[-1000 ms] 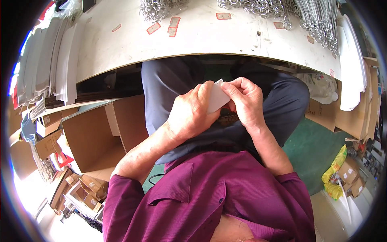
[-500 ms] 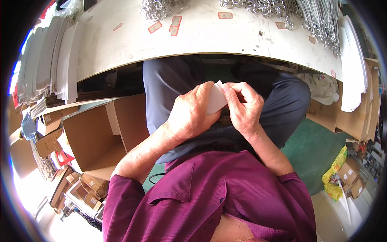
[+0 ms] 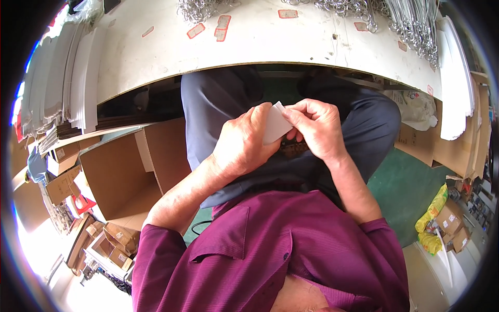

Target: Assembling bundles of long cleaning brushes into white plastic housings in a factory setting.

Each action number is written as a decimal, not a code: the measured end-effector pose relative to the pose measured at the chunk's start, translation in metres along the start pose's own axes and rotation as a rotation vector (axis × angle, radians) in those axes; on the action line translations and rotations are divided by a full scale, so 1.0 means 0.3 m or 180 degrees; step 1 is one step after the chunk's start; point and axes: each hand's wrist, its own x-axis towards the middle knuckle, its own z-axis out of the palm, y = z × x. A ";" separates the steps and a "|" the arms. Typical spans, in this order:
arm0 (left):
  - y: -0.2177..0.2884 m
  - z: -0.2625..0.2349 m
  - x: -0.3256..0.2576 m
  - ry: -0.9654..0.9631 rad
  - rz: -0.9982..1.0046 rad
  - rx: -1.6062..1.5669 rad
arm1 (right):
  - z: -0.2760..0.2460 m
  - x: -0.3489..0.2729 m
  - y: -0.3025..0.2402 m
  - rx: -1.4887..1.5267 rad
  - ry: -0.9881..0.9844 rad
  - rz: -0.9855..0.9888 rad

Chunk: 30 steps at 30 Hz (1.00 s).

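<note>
A small white piece, like a stack of paper or card [image 3: 276,126], is held above my lap between both hands. My left hand [image 3: 244,138] wraps round its left side, with the thumb beneath and the fingers behind. At the upper right corner, my right hand [image 3: 318,127] pinches with thumb and forefinger, where the edge looks slightly lifted. Whether it is one folded piece or several sheets I cannot tell. Just past my knees lies the near edge of the white worktable [image 3: 249,47].
Bundles of metal wire hooks [image 3: 413,26] and a pile of metal rings [image 3: 200,9] lie on the table's far side. White card strips [image 3: 86,78] stack at left, others [image 3: 452,78] at right. An open cardboard box [image 3: 122,171] sits left of my legs.
My right hand has shifted slightly up and right at the corner, showing more of the white piece. My left hand keeps its hold.
</note>
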 end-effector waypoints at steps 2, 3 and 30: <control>0.006 -0.007 0.003 0.0010 0.0046 -0.0087 | -0.038 0.007 -0.021 0.0113 -0.0197 0.0152; 0.015 -0.014 0.012 -0.0131 -0.0141 -0.0151 | -0.047 0.004 -0.024 0.0142 -0.0240 0.0129; 0.024 -0.019 0.010 -0.0190 -0.0496 -0.0415 | 0.068 -0.060 0.081 -0.1134 0.0244 -0.1598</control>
